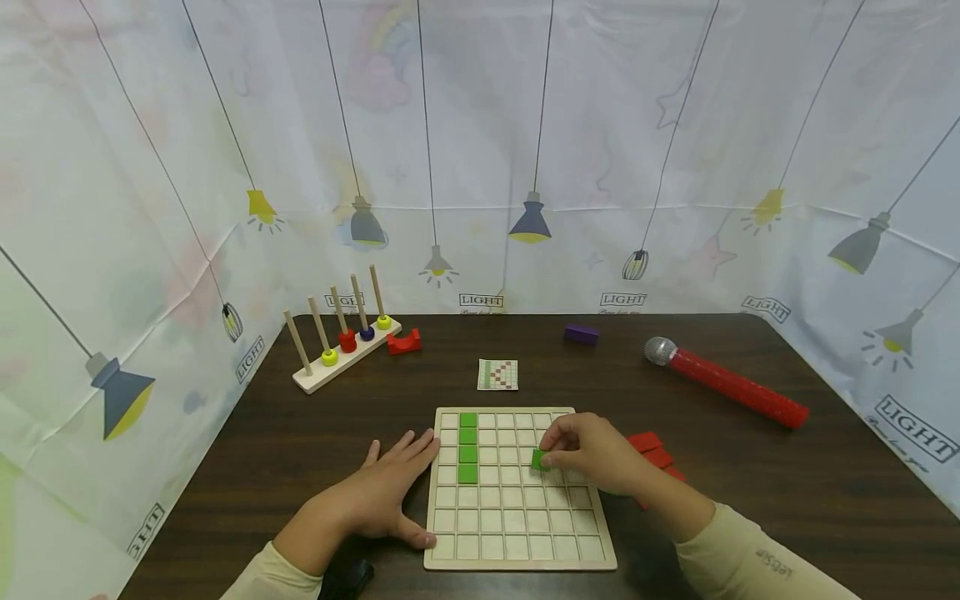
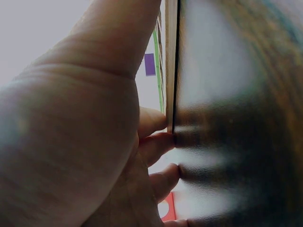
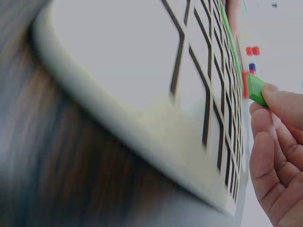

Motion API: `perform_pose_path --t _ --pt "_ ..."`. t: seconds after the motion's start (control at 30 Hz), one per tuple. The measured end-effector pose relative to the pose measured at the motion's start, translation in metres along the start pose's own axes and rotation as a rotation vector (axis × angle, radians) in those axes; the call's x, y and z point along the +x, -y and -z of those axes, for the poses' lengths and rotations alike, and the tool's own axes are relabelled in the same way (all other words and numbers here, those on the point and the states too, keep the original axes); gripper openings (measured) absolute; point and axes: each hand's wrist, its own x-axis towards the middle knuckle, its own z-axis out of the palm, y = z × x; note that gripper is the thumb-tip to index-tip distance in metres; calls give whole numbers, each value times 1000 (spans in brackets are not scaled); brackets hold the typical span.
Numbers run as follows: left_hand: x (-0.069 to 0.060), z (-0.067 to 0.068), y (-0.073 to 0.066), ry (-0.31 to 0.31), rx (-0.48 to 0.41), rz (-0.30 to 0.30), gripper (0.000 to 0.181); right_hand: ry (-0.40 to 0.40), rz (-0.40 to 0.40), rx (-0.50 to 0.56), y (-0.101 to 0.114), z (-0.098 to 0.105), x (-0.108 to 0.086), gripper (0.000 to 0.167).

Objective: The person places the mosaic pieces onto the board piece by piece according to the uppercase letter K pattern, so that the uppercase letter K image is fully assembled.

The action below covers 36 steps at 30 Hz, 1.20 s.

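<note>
A pale wooden grid board (image 1: 521, 558) lies on the dark table, with several green square tiles (image 1: 468, 454) set in one column near its left side. Between thumb and fingers my right hand (image 1: 596, 454) pinches another green tile (image 3: 256, 89), held over the right half of the board. My left hand (image 1: 386, 492) rests at the board's left edge, fingers spread and touching the rim. Partly hidden behind the right wrist, several red tiles (image 1: 647, 442) lie on the table. Beyond the board's far edge is a small pattern card (image 1: 498, 375) with green and red squares.
At the back left stands a peg rack (image 1: 348, 367) with coloured rings, beside a red arch block (image 1: 405, 342). A purple block (image 1: 582, 334) sits at the back. On the right lies a red microphone (image 1: 731, 383). Something black (image 1: 348, 579) is near the left wrist.
</note>
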Motion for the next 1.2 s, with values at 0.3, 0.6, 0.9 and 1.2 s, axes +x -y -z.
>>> perform_pose_path --t 0.3,0.6,0.9,1.2 --pt "0 -1 -2 1 -5 2 125 78 37 44 24 -28 15 8" --pt "-1 0 -3 -17 -5 2 125 120 71 41 43 -55 27 5" --pt "-1 -1 -1 -35 -3 -12 127 131 80 -3 53 -68 32 5" --pt "-2 0 -3 -32 1 -4 126 116 93 -36 58 -74 33 8"
